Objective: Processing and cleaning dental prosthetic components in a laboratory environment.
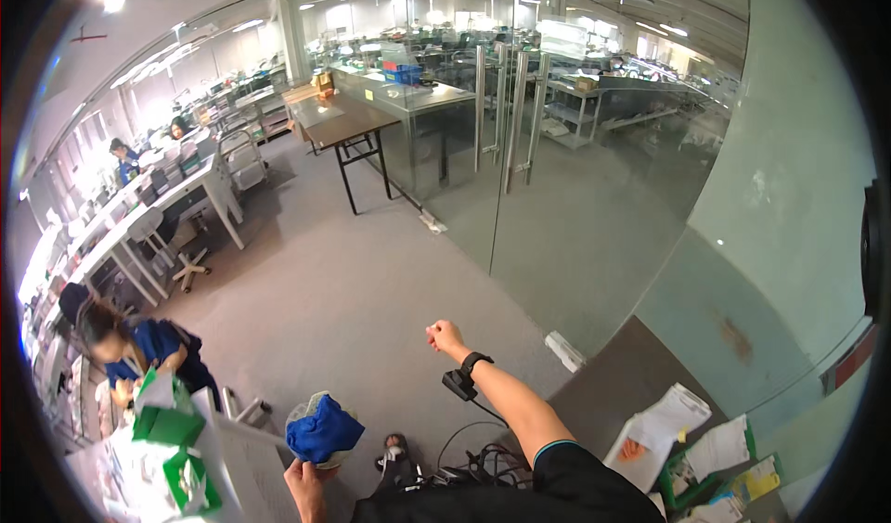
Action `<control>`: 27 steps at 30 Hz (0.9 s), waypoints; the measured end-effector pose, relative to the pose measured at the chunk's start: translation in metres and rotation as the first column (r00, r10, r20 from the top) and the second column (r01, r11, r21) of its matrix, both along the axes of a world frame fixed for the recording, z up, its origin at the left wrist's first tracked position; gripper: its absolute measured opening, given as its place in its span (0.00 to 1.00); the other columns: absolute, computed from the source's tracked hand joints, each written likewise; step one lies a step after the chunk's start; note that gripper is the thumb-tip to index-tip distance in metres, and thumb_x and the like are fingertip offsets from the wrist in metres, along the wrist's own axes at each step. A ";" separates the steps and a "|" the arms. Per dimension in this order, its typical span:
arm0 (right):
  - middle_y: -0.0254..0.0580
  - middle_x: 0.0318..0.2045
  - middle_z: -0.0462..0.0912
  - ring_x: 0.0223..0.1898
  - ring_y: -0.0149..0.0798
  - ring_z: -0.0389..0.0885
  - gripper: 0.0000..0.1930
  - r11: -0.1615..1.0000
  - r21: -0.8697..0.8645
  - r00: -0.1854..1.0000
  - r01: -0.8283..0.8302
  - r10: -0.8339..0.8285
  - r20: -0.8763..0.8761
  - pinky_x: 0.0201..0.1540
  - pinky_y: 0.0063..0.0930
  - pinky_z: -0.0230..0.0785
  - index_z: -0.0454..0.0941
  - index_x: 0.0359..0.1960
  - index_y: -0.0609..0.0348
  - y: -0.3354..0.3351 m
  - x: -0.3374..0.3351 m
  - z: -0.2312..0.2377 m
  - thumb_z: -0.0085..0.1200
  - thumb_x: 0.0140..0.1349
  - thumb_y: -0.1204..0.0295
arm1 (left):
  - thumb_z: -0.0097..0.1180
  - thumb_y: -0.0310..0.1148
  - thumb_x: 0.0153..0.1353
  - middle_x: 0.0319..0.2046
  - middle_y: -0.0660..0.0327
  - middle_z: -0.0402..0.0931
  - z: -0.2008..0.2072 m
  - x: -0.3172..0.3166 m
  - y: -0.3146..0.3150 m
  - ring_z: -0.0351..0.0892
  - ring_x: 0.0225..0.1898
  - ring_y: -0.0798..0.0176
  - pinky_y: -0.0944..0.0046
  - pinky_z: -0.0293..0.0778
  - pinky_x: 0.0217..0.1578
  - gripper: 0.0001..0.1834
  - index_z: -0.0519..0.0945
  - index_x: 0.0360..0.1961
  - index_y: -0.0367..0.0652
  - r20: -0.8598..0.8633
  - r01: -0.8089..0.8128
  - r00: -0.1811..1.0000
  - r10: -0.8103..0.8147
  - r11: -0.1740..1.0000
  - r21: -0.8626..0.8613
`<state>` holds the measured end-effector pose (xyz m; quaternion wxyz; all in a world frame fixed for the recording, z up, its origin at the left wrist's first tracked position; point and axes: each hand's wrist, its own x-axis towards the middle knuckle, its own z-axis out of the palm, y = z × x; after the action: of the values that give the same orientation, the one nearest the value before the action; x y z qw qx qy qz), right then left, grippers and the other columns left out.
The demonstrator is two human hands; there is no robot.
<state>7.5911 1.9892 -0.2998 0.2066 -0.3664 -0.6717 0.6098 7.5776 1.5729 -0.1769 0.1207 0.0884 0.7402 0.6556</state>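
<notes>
My left hand [304,488] is at the bottom, left of my body, with its fingers closed on the lower edge of a blue cloth bundle [323,428]. Greyish, rough-looking material shows around the blue cloth's edge; what kind of article it is I cannot make out. Stretched forward over the floor, my right hand [447,337] has its fingers curled in, and nothing shows in them. A black strap with a small dark box [458,384] sits on that wrist, and a cable runs from it toward my body.
Close on the left, a person in blue [153,347] bends over a white table [227,458] with green bins [167,424]. A dark table [594,393] at right bears papers and green bins. Ahead stand a glass wall with door handles [510,124] and a brown folding table [348,126].
</notes>
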 end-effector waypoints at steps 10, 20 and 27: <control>0.44 0.20 0.76 0.27 0.46 0.73 0.12 0.739 0.472 0.851 0.480 -0.522 -0.048 0.31 0.39 0.65 0.74 0.24 0.61 0.296 -0.099 0.007 0.54 0.52 0.64 | 0.38 0.20 0.53 0.25 0.54 0.75 -0.038 -0.231 0.274 0.77 0.26 0.63 0.61 0.79 0.29 0.11 0.72 0.29 0.23 -0.024 0.437 0.891 -0.454 0.870 -0.228; 0.54 0.57 0.57 0.54 0.56 0.61 0.06 -0.166 0.774 0.594 0.611 -0.550 -0.587 0.56 0.40 0.53 0.76 0.31 0.49 0.638 -0.140 0.248 0.56 0.50 0.71 | 0.37 0.22 0.54 0.26 0.54 0.75 -0.058 -0.275 0.615 0.76 0.28 0.63 0.63 0.76 0.31 0.14 0.74 0.33 0.22 0.045 0.637 0.770 -0.637 0.762 -0.115; 0.60 0.55 0.56 0.47 0.44 0.70 0.25 -0.011 0.619 0.572 0.785 -0.372 -0.731 0.39 0.28 0.72 0.63 0.53 0.65 0.708 -0.150 0.222 0.56 0.51 0.77 | 0.42 0.29 0.55 0.18 0.50 0.75 -0.079 -0.246 0.822 0.76 0.23 0.61 0.62 0.71 0.26 0.12 0.73 0.27 0.27 -0.110 0.689 0.702 -0.703 0.710 -0.142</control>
<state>7.4408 2.6973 -0.0777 0.7304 -0.3066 -0.6102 0.0102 7.3312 2.3945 -0.2558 0.3052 0.4070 0.6874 0.5184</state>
